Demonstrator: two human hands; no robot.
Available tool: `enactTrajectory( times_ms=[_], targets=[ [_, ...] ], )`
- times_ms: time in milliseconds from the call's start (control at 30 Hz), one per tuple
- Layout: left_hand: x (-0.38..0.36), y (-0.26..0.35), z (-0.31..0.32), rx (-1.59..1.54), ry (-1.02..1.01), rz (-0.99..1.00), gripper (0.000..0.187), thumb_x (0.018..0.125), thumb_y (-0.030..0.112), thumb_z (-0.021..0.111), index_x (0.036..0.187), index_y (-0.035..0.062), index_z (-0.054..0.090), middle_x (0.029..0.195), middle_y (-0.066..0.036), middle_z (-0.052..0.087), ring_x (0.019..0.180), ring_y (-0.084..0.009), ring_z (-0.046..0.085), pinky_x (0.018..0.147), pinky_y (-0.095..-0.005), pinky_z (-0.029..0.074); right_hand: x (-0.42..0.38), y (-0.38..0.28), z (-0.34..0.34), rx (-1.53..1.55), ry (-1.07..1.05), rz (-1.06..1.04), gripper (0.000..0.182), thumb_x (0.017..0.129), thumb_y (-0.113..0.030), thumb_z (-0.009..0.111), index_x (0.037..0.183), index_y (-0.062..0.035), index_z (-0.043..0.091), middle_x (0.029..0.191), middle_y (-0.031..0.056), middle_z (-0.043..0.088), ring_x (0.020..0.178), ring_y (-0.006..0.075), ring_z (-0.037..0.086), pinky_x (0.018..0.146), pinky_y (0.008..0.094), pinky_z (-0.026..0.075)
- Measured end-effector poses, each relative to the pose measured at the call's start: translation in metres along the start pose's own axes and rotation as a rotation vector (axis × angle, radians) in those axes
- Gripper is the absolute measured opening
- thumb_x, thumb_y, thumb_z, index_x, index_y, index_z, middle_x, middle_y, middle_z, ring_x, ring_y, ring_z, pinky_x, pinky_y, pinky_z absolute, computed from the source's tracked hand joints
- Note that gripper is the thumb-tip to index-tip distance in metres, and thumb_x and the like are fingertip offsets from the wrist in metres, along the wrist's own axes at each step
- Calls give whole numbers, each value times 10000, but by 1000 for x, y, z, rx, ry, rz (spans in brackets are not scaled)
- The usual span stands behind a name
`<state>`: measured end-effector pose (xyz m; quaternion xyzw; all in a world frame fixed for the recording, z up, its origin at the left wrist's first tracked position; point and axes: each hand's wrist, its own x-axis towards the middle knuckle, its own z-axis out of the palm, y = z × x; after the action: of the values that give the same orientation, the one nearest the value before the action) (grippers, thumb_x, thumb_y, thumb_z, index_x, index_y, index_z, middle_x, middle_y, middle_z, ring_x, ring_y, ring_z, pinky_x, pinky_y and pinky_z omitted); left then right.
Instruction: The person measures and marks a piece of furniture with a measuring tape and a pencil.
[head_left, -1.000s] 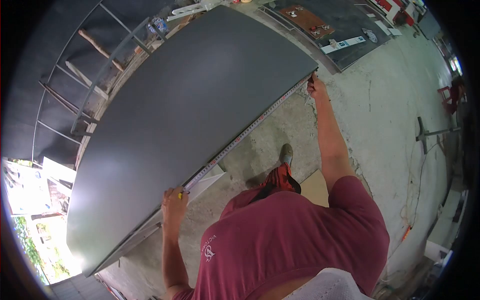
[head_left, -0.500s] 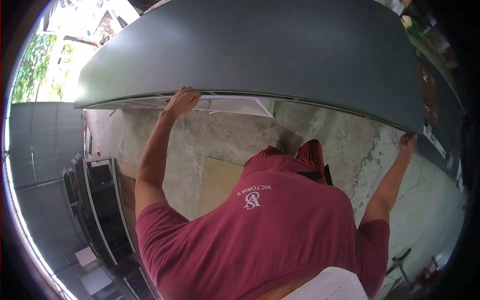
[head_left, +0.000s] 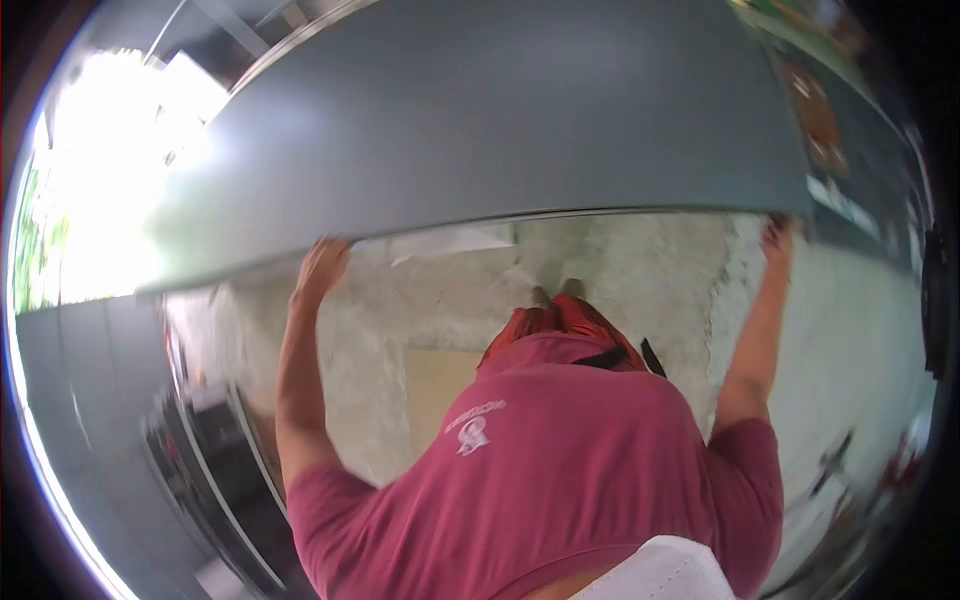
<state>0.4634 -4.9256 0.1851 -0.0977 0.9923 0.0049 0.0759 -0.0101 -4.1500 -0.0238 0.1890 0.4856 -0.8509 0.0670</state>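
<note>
A large, smooth grey panel (head_left: 480,120) spans the upper part of the head view, its near edge running across in front of me. My left hand (head_left: 325,266) is closed over this edge left of the middle. At the panel's near right corner, my right hand (head_left: 777,242) grips the edge with bent fingers, slightly blurred. The undersides of both grips are hidden by the panel. Just below the edge, between my hands, a flat white piece (head_left: 460,241) shows in part.
Concrete floor (head_left: 640,270) lies under my feet, with a tan board (head_left: 438,385) on it. A dark shelf-like frame (head_left: 225,460) stands at lower left. Beyond the right corner is another dark panel (head_left: 850,170) with a brown patch. Grey sheeting (head_left: 90,390) forms the left side.
The panel's near edge has tilted in view, lower at left and higher at right. My left hand appears lower and farther left; my right hand appears higher and farther left. Both keep their hold.
</note>
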Motion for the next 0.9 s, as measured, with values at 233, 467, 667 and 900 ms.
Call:
enactTrajectory(
  times_ms=[233,467,667,900],
  targets=[
    [0,-2,3,71,-22,68,116,794,135,502,863,65,564,872,-134,546,857,-335,499,764,-416,416,-87,-30,92,138,131,-9,259,877,-369,504,781,-132,470,618,-59,426,451,37,307,387,187,225],
    [3,33,-20,-47,23,-163,181,828,187,460,862,49,572,874,-149,541,856,-352,501,734,-454,413,-98,-28,112,318,162,30,264,883,-371,496,790,-126,468,633,-48,435,460,43,316,395,183,236],
    [-9,28,-19,-86,60,-153,201,827,174,469,952,62,578,961,-153,549,928,-352,491,791,-447,405,-142,12,160,304,280,-49,265,863,-364,533,896,-106,481,724,5,473,466,50,314,392,192,245],
    [-12,20,-22,-186,137,-187,178,810,170,481,878,44,587,944,-138,554,927,-347,498,779,-436,421,-290,168,282,-152,162,-244,274,839,-349,567,781,-93,491,643,-9,460,447,44,344,376,198,266]
  ],
)
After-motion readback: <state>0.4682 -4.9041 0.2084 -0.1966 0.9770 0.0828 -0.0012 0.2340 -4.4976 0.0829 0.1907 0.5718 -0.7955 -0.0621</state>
